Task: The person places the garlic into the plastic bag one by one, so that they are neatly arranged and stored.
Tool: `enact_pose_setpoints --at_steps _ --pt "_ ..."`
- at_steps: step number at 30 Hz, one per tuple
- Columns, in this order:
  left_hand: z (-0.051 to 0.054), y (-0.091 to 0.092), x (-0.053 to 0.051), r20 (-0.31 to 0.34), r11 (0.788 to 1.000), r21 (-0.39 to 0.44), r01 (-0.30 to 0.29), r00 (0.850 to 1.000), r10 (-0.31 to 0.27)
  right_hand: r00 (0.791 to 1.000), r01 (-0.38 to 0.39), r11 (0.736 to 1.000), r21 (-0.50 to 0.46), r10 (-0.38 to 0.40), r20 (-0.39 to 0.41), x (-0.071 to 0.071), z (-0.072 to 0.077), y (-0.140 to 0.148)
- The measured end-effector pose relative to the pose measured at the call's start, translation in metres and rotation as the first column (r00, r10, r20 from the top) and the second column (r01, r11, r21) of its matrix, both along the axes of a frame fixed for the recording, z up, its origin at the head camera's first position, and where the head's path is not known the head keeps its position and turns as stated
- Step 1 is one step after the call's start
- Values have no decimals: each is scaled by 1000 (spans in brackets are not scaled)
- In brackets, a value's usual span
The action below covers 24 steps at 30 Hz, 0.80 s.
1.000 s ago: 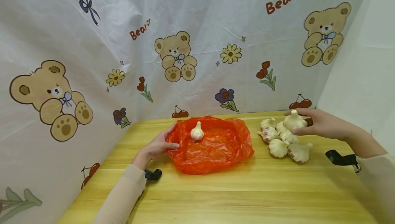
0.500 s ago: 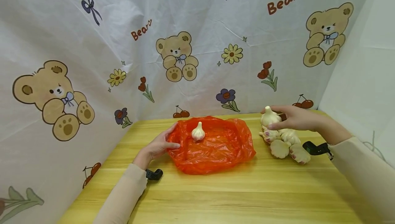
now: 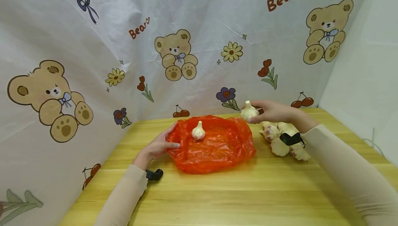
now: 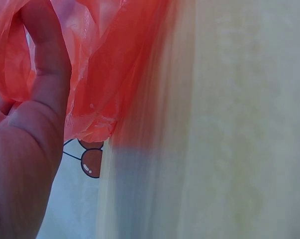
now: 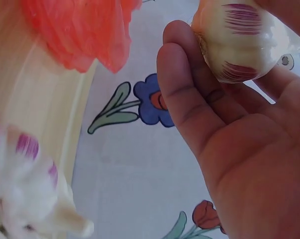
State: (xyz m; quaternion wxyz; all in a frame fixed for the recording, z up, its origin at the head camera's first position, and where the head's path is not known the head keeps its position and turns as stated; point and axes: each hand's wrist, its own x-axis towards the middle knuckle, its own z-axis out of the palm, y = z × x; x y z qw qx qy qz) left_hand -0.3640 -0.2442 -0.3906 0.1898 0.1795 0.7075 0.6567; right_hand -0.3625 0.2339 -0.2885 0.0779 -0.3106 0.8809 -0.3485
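A red plastic bag [image 3: 211, 165] lies spread on the table with its mouth up, and one garlic bulb [image 3: 198, 131] stands inside at its left. My left hand [image 3: 158, 146] grips the bag's left rim, thumb in front; the thin red film shows around a finger [image 4: 48, 59] in the left wrist view. Above the bag's right back corner, my right hand [image 3: 271, 111] holds another garlic bulb [image 3: 248, 112] by its sides, stem upward. The right wrist view shows purple streaks on this held bulb [image 5: 234, 45]. Beneath the right forearm sits a pile of several garlic bulbs [image 3: 280, 147], partly hidden.
The wooden table [image 3: 217, 201] meets a white cloth backdrop [image 3: 199, 11] printed with bears and flowers. A white wall [image 3: 357, 81] stands on the right. A thin cable [image 3: 374, 143] shows near the right edge.
My right hand has carried its garlic bulb leftward from the pile to beside the bag's right edge. The left hand and the bag have stayed about where they were.
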Motion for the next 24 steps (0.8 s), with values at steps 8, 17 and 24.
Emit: enact_pose_setpoints --at_steps 8,17,24 --pt "3 1 -3 7 1000 0 11 1000 -11 999 -25 999 -41 27 36 -15 0 -26" --pt "3 0 -1 10 1000 -9 -6 1000 6 997 -22 998 -52 26 67 -32 -1 -58" --pt "3 -1 1 -5 1000 -11 -8 1000 7 995 -37 996 -82 44 93 -42 -3 -81"
